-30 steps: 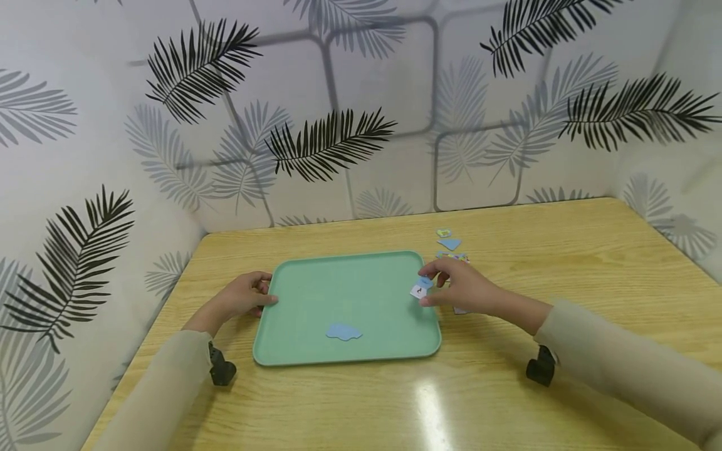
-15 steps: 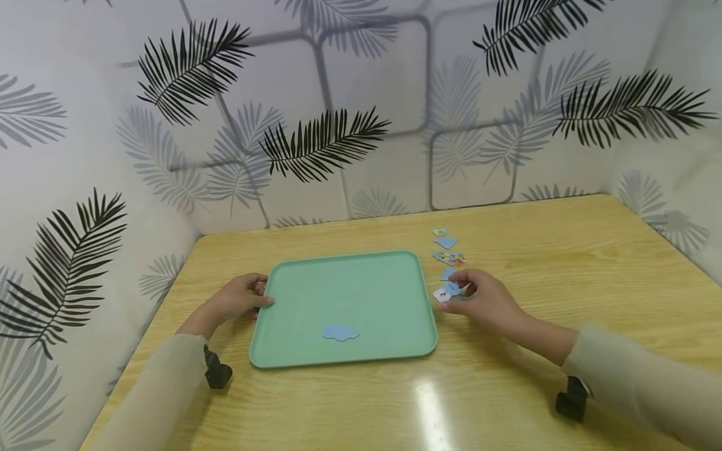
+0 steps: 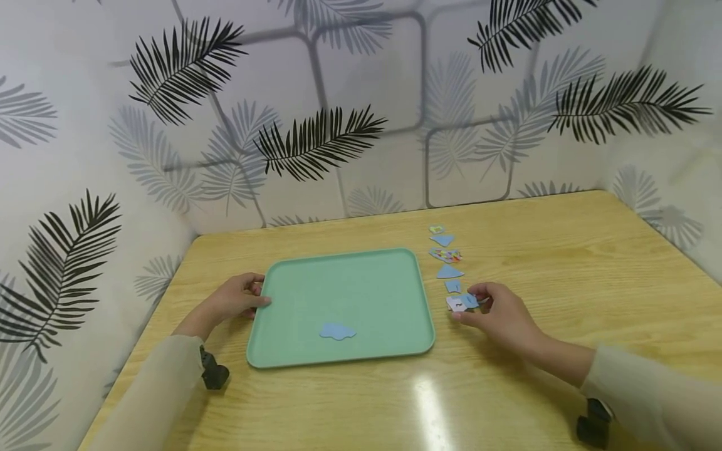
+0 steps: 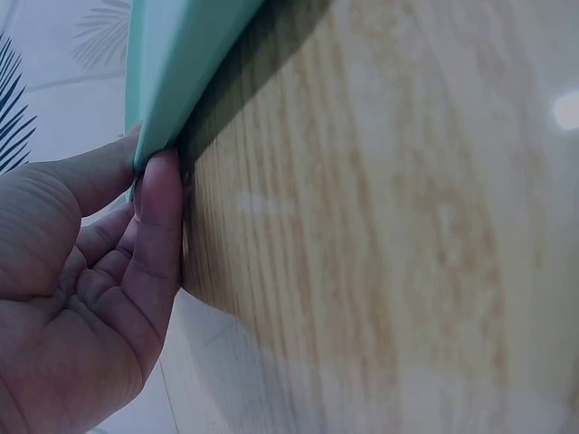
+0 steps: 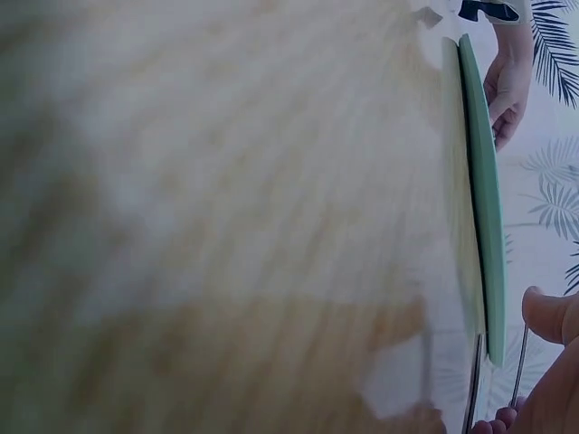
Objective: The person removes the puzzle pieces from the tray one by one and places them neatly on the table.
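My left hand (image 3: pixel 231 300) grips the left rim of a mint-green tray (image 3: pixel 350 285). In the left wrist view, the thumb and curled fingers pinch the tray's edge (image 4: pixel 185 77). My right hand (image 3: pixel 504 316) pinches a flat white-and-blue puzzle piece (image 3: pixel 458 304) with a small dark mark, just off the tray's right side. Edge-on, that piece (image 5: pixel 520 366) shows as a thin line between thumb and fingers in the right wrist view. A single blue puzzle piece (image 3: pixel 337 331) lies in the front part of the tray.
Several loose pieces form a column right of the tray: a yellow-green piece (image 3: pixel 437 229), a blue triangular one (image 3: pixel 442 240), a multicoloured one (image 3: pixel 446 255), and blue pieces (image 3: pixel 449 272) nearer my right hand. A leaf-patterned wall (image 3: pixel 338 188) borders the wooden table (image 3: pixel 564 263).
My right hand has carried the white-and-blue puzzle piece from over the tray's right edge out to the right and nearer, uncovering the column of pieces. The left hand stays on the tray.
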Demonstrator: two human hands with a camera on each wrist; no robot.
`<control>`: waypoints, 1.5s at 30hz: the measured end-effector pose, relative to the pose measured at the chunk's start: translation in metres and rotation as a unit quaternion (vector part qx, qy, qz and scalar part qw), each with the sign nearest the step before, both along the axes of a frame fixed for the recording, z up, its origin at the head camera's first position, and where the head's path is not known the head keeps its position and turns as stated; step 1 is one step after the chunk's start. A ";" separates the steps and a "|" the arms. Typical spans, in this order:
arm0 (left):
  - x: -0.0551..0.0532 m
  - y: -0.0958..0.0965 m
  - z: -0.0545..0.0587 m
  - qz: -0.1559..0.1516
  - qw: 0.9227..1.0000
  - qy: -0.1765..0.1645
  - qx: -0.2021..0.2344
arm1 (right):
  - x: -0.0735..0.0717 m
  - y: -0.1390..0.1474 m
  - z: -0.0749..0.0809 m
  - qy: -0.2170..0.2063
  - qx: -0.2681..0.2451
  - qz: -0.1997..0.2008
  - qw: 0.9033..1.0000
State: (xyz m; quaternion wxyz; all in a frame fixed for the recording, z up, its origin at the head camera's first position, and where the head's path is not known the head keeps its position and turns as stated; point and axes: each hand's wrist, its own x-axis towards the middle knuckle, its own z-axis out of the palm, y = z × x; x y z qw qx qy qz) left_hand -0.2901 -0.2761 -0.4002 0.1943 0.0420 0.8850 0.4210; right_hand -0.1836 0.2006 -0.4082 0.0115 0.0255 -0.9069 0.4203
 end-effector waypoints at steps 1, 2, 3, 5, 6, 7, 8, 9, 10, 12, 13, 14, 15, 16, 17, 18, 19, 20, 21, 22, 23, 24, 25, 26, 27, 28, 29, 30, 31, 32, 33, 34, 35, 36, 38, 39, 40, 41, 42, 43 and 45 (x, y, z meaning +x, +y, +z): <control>0.000 0.000 -0.001 0.000 1.000 0.000 0.001 | 0.001 0.000 0.000 -0.001 0.002 -0.003 1.000; -0.001 -0.001 -0.001 0.000 1.000 0.001 0.002 | 0.003 0.000 0.000 -0.003 0.006 -0.006 1.000; -0.001 -0.001 -0.001 -0.003 1.000 0.003 0.003 | 0.004 0.001 0.000 -0.004 0.010 -0.009 1.000; -0.001 -0.002 -0.002 -0.002 1.000 0.005 0.003 | 0.006 0.000 0.000 -0.009 0.017 -0.012 1.000; -0.001 -0.002 -0.002 0.001 1.000 0.005 0.002 | 0.007 0.000 0.000 -0.011 0.022 -0.013 1.000; 0.000 -0.003 -0.002 0.001 1.000 0.005 0.001 | 0.008 0.000 -0.001 -0.014 0.023 -0.013 1.000; 0.000 -0.003 -0.002 0.002 1.000 0.004 0.000 | 0.008 0.000 -0.001 -0.015 0.026 -0.013 0.999; 0.000 -0.003 -0.002 0.002 1.000 0.003 -0.001 | 0.009 0.000 -0.002 -0.016 0.029 -0.012 0.999; 0.001 -0.003 -0.002 0.001 1.000 0.003 -0.002 | 0.010 0.000 -0.003 -0.016 0.031 -0.011 0.999; 0.001 -0.003 -0.002 -0.001 1.000 0.003 0.000 | 0.011 0.001 -0.004 -0.010 0.035 -0.011 0.999; 0.001 -0.003 -0.002 -0.003 1.000 0.003 0.002 | 0.012 0.002 -0.005 -0.006 0.036 -0.011 0.999; 0.001 -0.003 -0.002 -0.004 1.000 0.003 0.003 | 0.013 0.002 -0.005 0.000 0.039 -0.011 0.999; 0.001 -0.003 -0.003 -0.005 1.000 0.003 0.005 | 0.013 0.003 -0.006 0.005 0.040 -0.010 0.999; 0.001 -0.003 -0.003 -0.004 1.000 0.003 0.006 | 0.013 0.003 -0.007 0.010 0.042 -0.009 0.999; 0.000 -0.003 -0.003 -0.003 1.000 0.003 0.007 | 0.013 0.003 -0.008 0.015 0.044 -0.009 0.999; 0.000 -0.003 -0.003 -0.001 1.000 0.002 0.008 | 0.013 0.004 -0.009 0.020 0.047 -0.009 0.999; 0.000 -0.003 -0.003 -0.001 1.000 0.003 0.008 | 0.013 0.004 -0.010 0.024 0.050 -0.008 0.998; 0.000 -0.003 -0.003 -0.001 1.000 0.003 0.007 | 0.013 0.004 -0.011 0.029 0.054 -0.007 0.998; -0.001 -0.003 -0.004 -0.001 1.000 0.002 0.007 | 0.013 0.004 -0.012 0.033 0.057 -0.007 0.998; -0.001 -0.003 -0.004 -0.002 1.000 0.002 0.007 | 0.013 0.004 -0.013 0.036 0.060 -0.006 0.998; 0.000 -0.003 -0.004 -0.002 1.000 0.002 0.007 | 0.013 0.004 -0.013 0.039 0.062 -0.006 0.997; 0.000 -0.002 -0.003 -0.003 1.000 0.002 0.006 | 0.013 0.004 -0.014 0.042 0.066 -0.006 0.997; 0.000 -0.002 -0.003 -0.005 1.000 0.002 0.006 | 0.013 0.004 -0.015 0.044 0.068 -0.005 0.997; 0.000 -0.002 -0.003 -0.005 1.000 0.002 0.006 | 0.013 0.003 -0.015 0.045 0.070 -0.005 0.997; 0.000 -0.002 -0.003 -0.005 1.000 0.002 0.006 | 0.013 0.003 -0.015 0.046 0.072 -0.005 0.996; 0.001 -0.002 -0.003 -0.005 1.000 0.003 0.006 | 0.013 0.003 -0.016 0.047 0.074 -0.005 0.996; 0.001 -0.002 -0.003 -0.005 1.000 0.003 0.006 | 0.014 0.003 -0.016 0.048 0.076 -0.004 0.996; 0.001 -0.002 -0.003 -0.004 1.000 0.003 0.004 | 0.014 0.003 -0.017 0.050 0.078 -0.002 0.996; 0.001 -0.002 -0.002 -0.004 1.000 0.003 0.003 | 0.014 0.003 -0.017 0.050 0.079 -0.001 0.996; 0.001 -0.002 -0.002 -0.003 1.000 0.003 0.001 | 0.014 0.003 -0.017 0.052 0.081 0.001 0.995; 0.002 -0.001 -0.002 -0.002 1.000 0.003 0.000 | 0.013 0.003 -0.017 0.053 0.082 0.002 0.995; 0.002 -0.001 -0.002 -0.001 1.000 0.003 -0.001 | 0.013 0.003 -0.017 0.055 0.084 0.004 0.995; 0.002 -0.001 -0.002 0.000 1.000 0.003 -0.002 | 0.014 0.003 -0.016 0.055 0.084 0.006 0.995; 0.003 -0.001 -0.002 0.000 1.000 0.004 -0.002 | 0.013 0.003 -0.016 0.056 0.086 0.007 0.995; 0.003 0.000 -0.002 0.000 1.000 0.005 -0.001 | 0.013 0.003 -0.016 0.057 0.087 0.009 0.994; 0.003 0.000 -0.002 -0.001 1.000 0.006 0.000 | 0.013 0.003 -0.016 0.058 0.088 0.009 0.994; 0.003 0.000 -0.002 -0.001 1.000 0.006 0.001 | 0.013 0.003 -0.017 0.059 0.088 0.010 0.994; 0.003 0.000 -0.002 -0.001 1.000 0.007 0.002 | 0.013 0.002 -0.017 0.059 0.088 0.010 0.994; 0.003 0.000 -0.002 -0.002 1.000 0.008 0.003 | 0.013 0.002 -0.016 0.059 0.088 0.010 0.994; 0.002 -0.001 -0.002 -0.003 1.000 0.008 0.004 | 0.013 0.003 -0.017 0.060 0.088 0.010 0.994; 0.002 -0.001 -0.002 -0.004 1.000 0.009 0.004 | 0.013 0.003 -0.017 0.061 0.087 0.010 0.994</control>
